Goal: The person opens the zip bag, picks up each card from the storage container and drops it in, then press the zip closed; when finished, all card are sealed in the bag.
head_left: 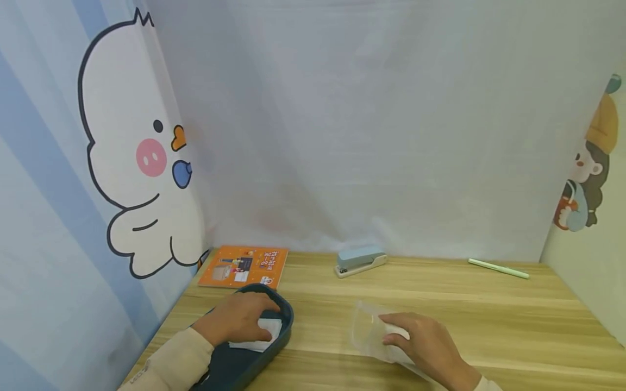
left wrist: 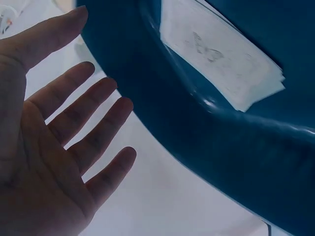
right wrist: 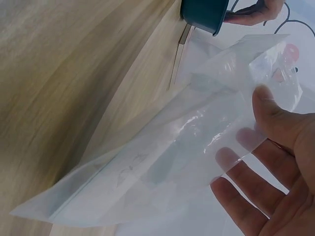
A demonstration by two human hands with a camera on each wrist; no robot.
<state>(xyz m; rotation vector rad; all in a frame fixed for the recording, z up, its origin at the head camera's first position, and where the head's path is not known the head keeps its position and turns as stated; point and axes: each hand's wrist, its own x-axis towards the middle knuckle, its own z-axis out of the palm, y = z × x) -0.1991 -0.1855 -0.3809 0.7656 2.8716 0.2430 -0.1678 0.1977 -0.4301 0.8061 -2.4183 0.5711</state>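
The left grip sits relaxed by a dark-blue rounded plastic tray holding flat white printed papers. The right grip pinches a translucent plastic bag, something white inside

I could pass a hand along the strip of tabletop between the dark blue tray and the plastic bag, up to the stapler. The tray's raised wall bars a low sideways sweep near my left hand; beyond my right hand there's room as far as the green pen.
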